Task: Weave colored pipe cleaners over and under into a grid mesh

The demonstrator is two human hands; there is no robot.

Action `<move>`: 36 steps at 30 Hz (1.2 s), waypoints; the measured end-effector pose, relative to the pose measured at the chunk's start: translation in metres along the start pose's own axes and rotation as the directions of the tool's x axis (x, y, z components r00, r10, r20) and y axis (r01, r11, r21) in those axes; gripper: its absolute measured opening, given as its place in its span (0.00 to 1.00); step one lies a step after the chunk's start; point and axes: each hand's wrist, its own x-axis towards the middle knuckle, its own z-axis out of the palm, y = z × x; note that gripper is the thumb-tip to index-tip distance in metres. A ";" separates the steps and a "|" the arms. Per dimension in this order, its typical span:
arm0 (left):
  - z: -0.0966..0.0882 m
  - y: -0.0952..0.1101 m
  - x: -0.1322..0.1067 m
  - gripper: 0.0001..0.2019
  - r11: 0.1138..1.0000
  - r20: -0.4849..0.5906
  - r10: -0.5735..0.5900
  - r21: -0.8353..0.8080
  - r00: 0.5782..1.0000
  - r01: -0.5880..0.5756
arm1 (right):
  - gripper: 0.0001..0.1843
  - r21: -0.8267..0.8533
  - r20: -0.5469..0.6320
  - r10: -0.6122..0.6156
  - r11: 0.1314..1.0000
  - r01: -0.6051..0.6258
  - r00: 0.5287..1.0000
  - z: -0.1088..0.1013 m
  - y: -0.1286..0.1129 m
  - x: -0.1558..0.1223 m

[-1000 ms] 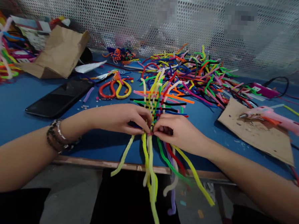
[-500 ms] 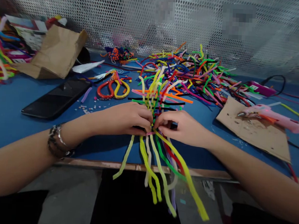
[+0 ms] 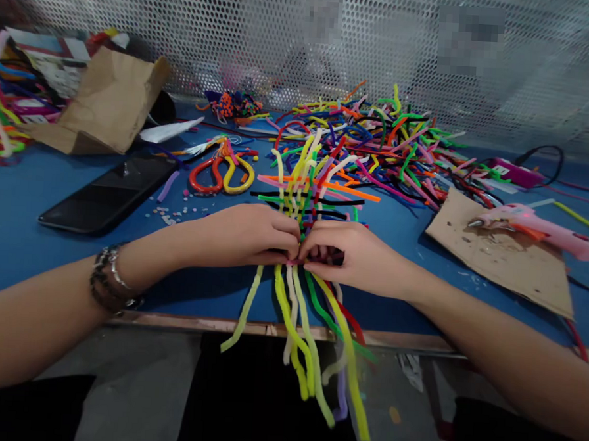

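Note:
A woven strip of pipe cleaners (image 3: 295, 204) lies on the blue table, with black, orange and green ones crossing yellow, cream and red ones. My left hand (image 3: 269, 235) presses on its near left part, fingers closed at the weave. Just beside it, my right hand (image 3: 347, 253) pinches pipe cleaners at the same spot; the fingertips of both hands nearly touch. A bit of pink pipe cleaner (image 3: 292, 262) shows under the fingers. Loose yellow ends (image 3: 353, 375), along with cream, green, red and purple ones, hang over the table's front edge. My fingers hide the near weave.
Behind the weave lies a heap of pipe cleaners (image 3: 402, 140). Scissors (image 3: 218, 174) with red and yellow handles and a black phone (image 3: 108, 194) lie to the left, near a brown paper bag (image 3: 108, 102). At right, a pink glue gun (image 3: 541, 227) rests on cardboard (image 3: 500, 257).
My right hand has shifted slightly left and its fingers have curled in closer to the left hand. The long yellow end has swung left. My left hand stays nearly still.

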 end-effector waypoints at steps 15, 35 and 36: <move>-0.004 -0.001 -0.003 0.08 0.992 0.045 -0.110 -0.058 0.993 0.113 | 0.04 -0.078 0.028 0.052 0.996 -0.050 0.998 0.003 -0.004 -0.001; -0.009 0.000 -0.006 0.07 0.956 0.100 -0.074 -0.277 0.992 0.099 | 0.05 -0.069 -0.095 0.070 0.995 -0.077 0.993 0.003 -0.005 -0.001; -0.010 -0.001 -0.007 0.08 0.954 0.117 -0.071 -0.281 0.991 0.101 | 0.05 -0.074 -0.112 0.046 0.996 -0.054 0.993 0.003 -0.005 -0.001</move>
